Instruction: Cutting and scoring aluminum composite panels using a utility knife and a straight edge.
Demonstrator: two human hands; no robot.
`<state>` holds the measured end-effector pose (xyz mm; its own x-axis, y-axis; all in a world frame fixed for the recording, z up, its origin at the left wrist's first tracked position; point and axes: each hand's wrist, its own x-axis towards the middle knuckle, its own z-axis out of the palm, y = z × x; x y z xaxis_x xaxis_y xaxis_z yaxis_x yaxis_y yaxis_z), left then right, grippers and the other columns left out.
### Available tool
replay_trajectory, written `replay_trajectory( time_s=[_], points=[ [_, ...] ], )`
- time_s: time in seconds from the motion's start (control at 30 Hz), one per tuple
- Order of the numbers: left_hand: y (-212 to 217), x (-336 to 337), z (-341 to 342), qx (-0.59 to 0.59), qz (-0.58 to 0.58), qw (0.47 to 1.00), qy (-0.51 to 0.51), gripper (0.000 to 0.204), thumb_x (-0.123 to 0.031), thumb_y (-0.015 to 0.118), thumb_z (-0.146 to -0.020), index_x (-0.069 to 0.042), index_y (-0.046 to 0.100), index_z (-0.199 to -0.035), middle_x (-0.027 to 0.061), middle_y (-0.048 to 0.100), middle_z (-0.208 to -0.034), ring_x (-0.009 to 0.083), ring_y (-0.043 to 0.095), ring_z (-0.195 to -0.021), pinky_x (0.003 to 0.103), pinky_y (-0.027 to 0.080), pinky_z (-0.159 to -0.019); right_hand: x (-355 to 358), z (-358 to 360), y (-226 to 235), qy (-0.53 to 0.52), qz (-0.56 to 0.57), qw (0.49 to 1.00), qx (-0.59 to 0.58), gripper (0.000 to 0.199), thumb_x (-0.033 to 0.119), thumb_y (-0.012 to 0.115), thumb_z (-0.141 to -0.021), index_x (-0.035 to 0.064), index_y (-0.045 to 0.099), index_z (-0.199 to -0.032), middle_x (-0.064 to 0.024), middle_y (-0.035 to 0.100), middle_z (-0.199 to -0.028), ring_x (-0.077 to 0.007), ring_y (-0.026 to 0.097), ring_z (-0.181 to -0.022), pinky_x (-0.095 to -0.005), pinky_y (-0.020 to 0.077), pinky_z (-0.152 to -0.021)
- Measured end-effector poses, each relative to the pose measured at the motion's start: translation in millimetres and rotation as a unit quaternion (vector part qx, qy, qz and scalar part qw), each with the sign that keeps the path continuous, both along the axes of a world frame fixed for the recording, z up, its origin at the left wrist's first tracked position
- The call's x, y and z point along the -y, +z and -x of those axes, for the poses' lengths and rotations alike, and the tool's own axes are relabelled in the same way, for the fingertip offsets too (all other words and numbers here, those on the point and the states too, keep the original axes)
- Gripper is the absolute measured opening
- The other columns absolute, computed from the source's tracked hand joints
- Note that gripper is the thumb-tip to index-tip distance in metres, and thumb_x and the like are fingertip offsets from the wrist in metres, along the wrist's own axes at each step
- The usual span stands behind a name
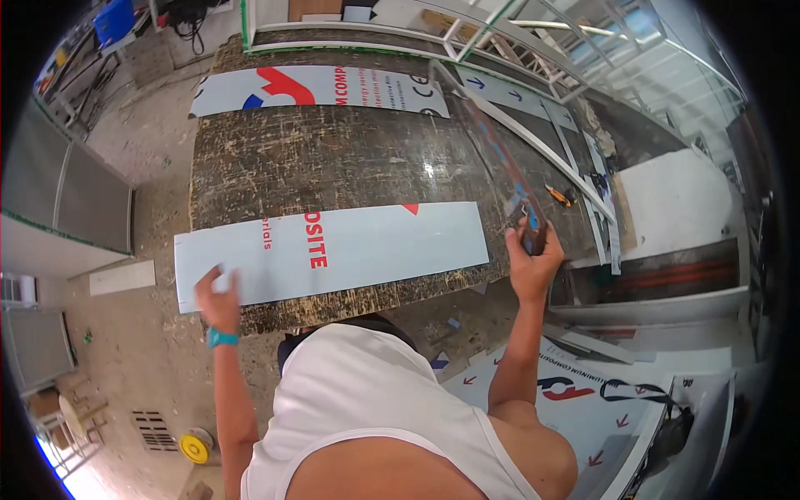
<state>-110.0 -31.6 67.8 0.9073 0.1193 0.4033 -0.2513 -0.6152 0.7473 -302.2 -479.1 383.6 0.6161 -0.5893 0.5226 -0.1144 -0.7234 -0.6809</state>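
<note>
My right hand [535,265] grips the near end of a long brown bar [497,154] with blue patches. The bar slants away across the right side of the worktable, its far end close to a second panel strip [333,87]. My left hand [219,304], slightly blurred, has thumb and fingers apart over the left end of a pale panel strip [375,246] with red lettering. Whether it touches the strip I cannot tell. This strip lies flat along the table's near edge. An orange utility knife [558,196] rests to the right of the bar.
The scuffed dark worktable [308,162] carries white strips [542,150] on its right. White frames [358,40] stand along its far side. A large printed panel [558,400] leans at lower right. On the floor at lower left are a yellow disc [196,447] and a drain grate [155,431].
</note>
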Motion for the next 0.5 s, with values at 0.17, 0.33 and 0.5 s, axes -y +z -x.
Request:
replay_trajectory(
  time_s=[0.17, 0.33, 0.5],
  points=[
    [29.6, 173.3, -13.0, 0.009, -0.126, 0.933, -0.338, 0.078, -0.042, 0.088, -0.068, -0.007, 0.064, -0.134, 0.0183, 0.06, -0.138, 0.0372, 0.056, -0.125, 0.048, 0.046, -0.108, 25.2, 67.3, -0.1, -0.128, 0.05, 0.99, -0.032, 0.017, 0.002, 0.074, -0.086, 0.0034, 0.071, -0.103, -0.0014, 0.069, -0.08, -0.011, 0.057, -0.066, -0.0279, 0.0489, -0.067],
    [15.5, 261.3, -16.3, 0.007, -0.314, 0.856, -0.41, 0.119, -0.064, 0.089, -0.059, -0.009, 0.045, -0.154, 0.0196, 0.043, -0.157, 0.0411, 0.044, -0.14, 0.057, 0.035, -0.117, 48.2, 133.5, -7.9, -0.219, -0.007, 0.976, 0.004, 0.021, 0.002, 0.074, -0.086, 0.0021, 0.07, -0.107, -0.0032, 0.072, -0.088, -0.0114, 0.061, -0.074, -0.027, 0.0509, -0.074],
    [2.2, 288.1, -24.8, 0.001, -0.398, 0.819, -0.413, 0.138, -0.071, 0.091, -0.048, -0.01, 0.039, -0.159, 0.0197, 0.042, -0.157, 0.0408, 0.044, -0.139, 0.057, 0.035, -0.115, 72.5, 195.4, -19.1, -0.286, -0.016, 0.958, 0.029, 0.023, 0.002, 0.073, -0.086, 0.0008, 0.069, -0.108, -0.005, 0.073, -0.09, -0.0137, 0.063, -0.075, -0.0285, 0.0519, -0.075]
  ],
)
